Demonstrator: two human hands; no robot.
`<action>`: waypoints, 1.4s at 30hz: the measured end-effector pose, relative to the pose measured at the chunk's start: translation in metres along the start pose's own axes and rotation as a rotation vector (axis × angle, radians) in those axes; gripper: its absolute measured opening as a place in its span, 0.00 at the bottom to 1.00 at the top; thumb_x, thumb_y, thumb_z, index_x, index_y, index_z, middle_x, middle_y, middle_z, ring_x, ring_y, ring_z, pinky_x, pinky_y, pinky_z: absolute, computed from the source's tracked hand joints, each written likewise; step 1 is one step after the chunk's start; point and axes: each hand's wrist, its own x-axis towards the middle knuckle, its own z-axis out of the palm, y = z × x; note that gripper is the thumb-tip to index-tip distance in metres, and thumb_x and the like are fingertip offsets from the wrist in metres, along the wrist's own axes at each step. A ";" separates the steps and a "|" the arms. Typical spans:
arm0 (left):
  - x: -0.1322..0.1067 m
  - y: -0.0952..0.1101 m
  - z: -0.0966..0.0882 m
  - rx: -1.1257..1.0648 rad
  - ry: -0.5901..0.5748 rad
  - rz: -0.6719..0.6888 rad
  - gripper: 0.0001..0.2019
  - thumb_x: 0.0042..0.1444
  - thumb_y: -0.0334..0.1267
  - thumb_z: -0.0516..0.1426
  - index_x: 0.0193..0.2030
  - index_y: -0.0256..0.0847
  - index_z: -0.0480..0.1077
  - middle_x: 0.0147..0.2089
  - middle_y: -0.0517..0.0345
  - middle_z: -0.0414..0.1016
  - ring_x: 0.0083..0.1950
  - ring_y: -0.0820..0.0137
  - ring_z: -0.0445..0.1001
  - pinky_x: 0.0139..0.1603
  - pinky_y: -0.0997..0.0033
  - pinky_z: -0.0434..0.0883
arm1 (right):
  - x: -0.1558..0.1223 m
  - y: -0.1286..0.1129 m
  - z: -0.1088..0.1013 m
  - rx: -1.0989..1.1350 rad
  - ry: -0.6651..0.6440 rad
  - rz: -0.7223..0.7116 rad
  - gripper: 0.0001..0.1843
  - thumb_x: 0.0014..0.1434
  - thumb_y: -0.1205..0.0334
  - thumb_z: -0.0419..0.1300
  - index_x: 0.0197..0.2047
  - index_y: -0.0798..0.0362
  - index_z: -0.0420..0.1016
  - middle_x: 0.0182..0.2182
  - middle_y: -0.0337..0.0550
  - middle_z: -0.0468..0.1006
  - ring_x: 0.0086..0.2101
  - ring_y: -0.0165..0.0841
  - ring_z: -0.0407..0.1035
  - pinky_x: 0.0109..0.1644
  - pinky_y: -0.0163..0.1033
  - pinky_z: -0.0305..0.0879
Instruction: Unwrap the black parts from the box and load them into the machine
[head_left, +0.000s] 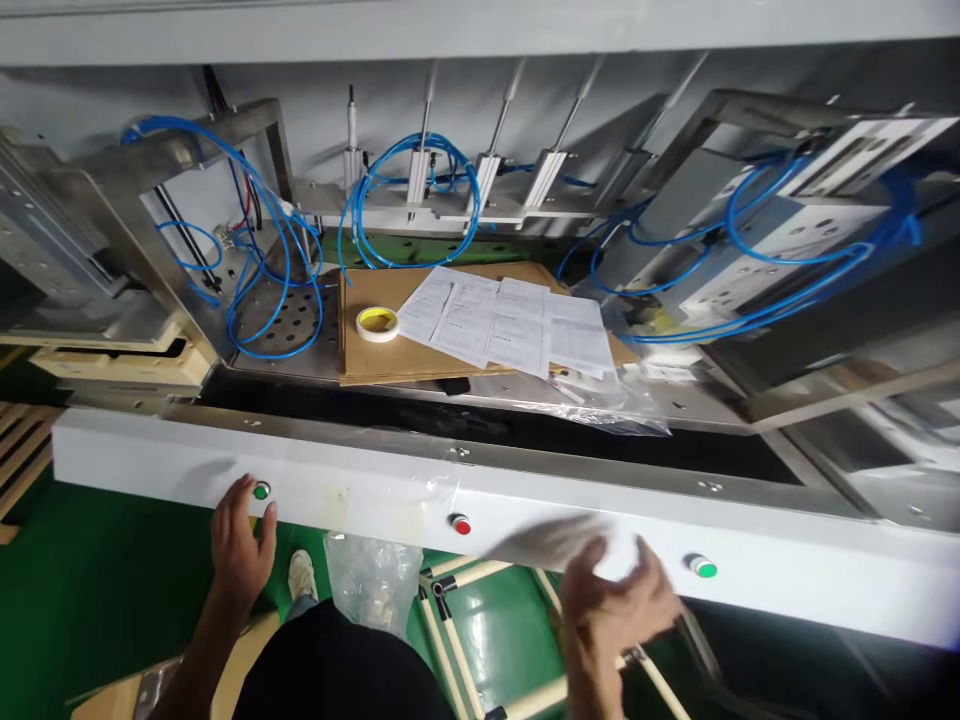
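My left hand [241, 540] is at the white front panel [360, 490], thumb and fingers apart on either side of a green push button [261, 491]. Whether a fingertip touches the button I cannot tell. Nothing shows in that hand. My right hand [619, 595], somewhat blurred, hovers by the panel's lower edge between a red push button [462, 525] and a second green push button [703, 568]. Its fingers are curved and spread, with nothing visible in them.
Behind the panel, printed sheets [499, 320] and a tape roll [377, 324] lie on flat cardboard [367, 362]. Coiled blue air hoses [472, 200] hang around metal cylinders [546, 178]. Clear plastic [375, 580] hangs below. A pipe frame [459, 650] stands on the green floor.
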 end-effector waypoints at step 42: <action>-0.040 -0.024 0.000 -0.264 -0.051 -0.424 0.22 0.75 0.49 0.46 0.61 0.36 0.68 0.57 0.35 0.77 0.59 0.52 0.78 0.61 0.46 0.77 | -0.020 -0.130 0.015 0.430 -0.494 -0.427 0.38 0.69 0.42 0.59 0.74 0.53 0.64 0.69 0.65 0.71 0.64 0.57 0.70 0.64 0.65 0.68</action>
